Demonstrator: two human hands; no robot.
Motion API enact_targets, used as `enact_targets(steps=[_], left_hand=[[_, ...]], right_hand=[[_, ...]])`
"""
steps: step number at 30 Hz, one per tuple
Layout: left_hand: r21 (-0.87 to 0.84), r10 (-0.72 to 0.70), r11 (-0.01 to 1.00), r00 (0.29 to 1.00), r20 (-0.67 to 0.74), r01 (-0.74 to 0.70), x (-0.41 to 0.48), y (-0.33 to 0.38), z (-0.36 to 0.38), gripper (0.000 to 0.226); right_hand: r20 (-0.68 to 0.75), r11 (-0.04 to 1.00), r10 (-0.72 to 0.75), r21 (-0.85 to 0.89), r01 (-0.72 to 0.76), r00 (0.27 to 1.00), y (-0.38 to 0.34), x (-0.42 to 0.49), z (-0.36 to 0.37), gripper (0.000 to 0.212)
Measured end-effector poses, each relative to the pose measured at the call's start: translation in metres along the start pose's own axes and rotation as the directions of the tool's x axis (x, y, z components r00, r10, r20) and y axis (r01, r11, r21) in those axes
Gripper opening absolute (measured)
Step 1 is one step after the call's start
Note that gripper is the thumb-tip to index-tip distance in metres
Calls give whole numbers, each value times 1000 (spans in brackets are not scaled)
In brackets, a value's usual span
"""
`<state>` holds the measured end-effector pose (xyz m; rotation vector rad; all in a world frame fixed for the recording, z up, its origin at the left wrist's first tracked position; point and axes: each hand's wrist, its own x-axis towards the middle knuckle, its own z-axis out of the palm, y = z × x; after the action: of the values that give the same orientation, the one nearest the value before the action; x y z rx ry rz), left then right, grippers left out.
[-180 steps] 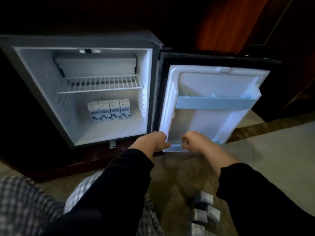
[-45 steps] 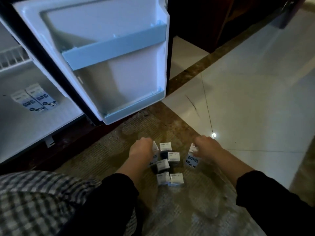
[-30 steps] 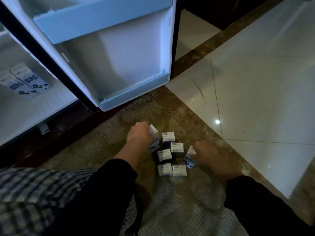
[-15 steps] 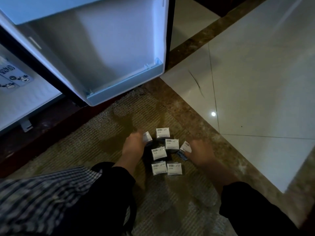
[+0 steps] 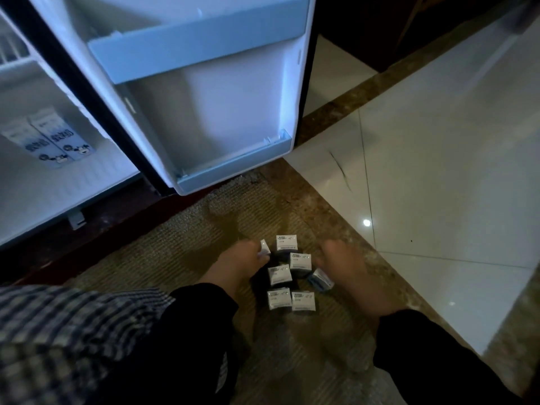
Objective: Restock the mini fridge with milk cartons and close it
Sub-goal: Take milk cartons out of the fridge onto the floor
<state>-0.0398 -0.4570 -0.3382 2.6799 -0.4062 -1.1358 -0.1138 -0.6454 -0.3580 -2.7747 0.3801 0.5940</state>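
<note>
Five cartons stand clustered on the rug in front of the fridge. The left hand pinches a sixth carton at the cluster's left edge. The right hand curls round a tilted carton, the seventh, on the right. Two more cartons stand inside the fridge, whose door is open.

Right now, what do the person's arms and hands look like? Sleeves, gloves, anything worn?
Both arms wear plain dark long sleeves, the left sleeve and the right sleeve, each ending partway along the forearm. The left hand and right hand are bare, with no gloves. No watch, ring or marking shows in the dim light. The fingers are mostly hidden from this view.
</note>
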Motion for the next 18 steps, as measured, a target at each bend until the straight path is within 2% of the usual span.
enact_targets(steps=[4,8,13,18], left_hand=[[-3,55,999,997,52,-55,-16,0,-32,40],[27,101,995,994,-42,-100,-39,-11,-75,33],[176,164,974,980,-113,-142,-75,-32,-132,40],[249,172,962,957,-233,-112,-115,-62,-177,37]], right_hand=[[-49,997,-73,-43,71,996,-26,3,-31,18],[-113,981,-166,-120,152,980,-62,5,-71,16],[-159,953,-287,-145,266,945,-124,5,-121,15],[-180,906,-399,-229,356,899,-191,9,-158,20]])
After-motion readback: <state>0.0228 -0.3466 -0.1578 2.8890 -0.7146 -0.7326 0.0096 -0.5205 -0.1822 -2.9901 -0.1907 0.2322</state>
